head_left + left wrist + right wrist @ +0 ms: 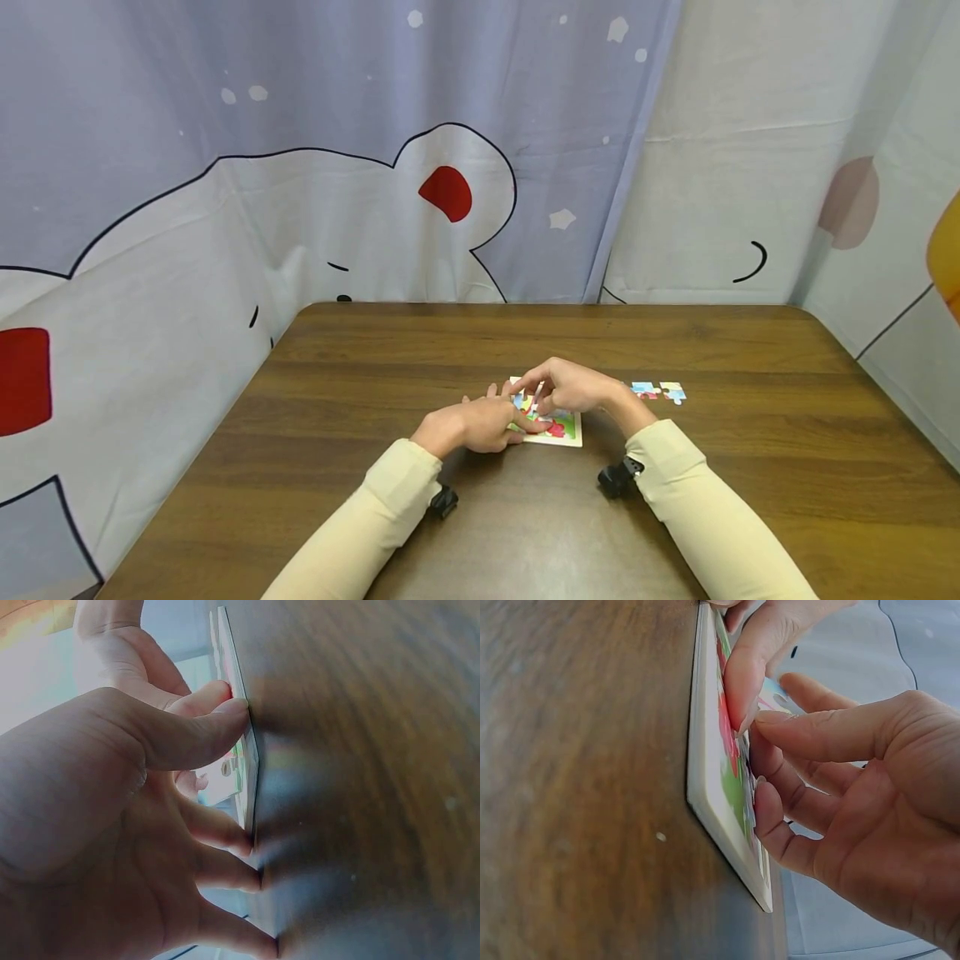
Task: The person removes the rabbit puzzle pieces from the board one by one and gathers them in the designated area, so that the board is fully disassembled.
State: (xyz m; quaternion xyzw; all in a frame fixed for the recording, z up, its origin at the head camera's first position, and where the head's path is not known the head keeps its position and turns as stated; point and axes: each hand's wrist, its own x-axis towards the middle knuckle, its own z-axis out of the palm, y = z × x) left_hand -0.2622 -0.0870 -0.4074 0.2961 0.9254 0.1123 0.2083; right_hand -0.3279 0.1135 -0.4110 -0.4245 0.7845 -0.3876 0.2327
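A small jigsaw puzzle board (558,442) with a pale rim and a green, red and blue picture lies flat on the table. My left hand (483,423) rests at the board's left side, fingers spread; its index finger presses on the picture and its thumb touches the near edge. Over the board's upper part, my right hand (573,385) bends down and pinches a jigsaw piece (774,696) between thumb and fingers. That piece looks light blue and pink in the right wrist view, tilted up and mostly hidden by the fingers.
To the right of the board lie loose jigsaw pieces, a blue and pink one (642,389) and a yellow and blue one (672,392); another is partly hidden by my right wrist. A printed curtain (360,225) hangs behind the wooden table (360,375).
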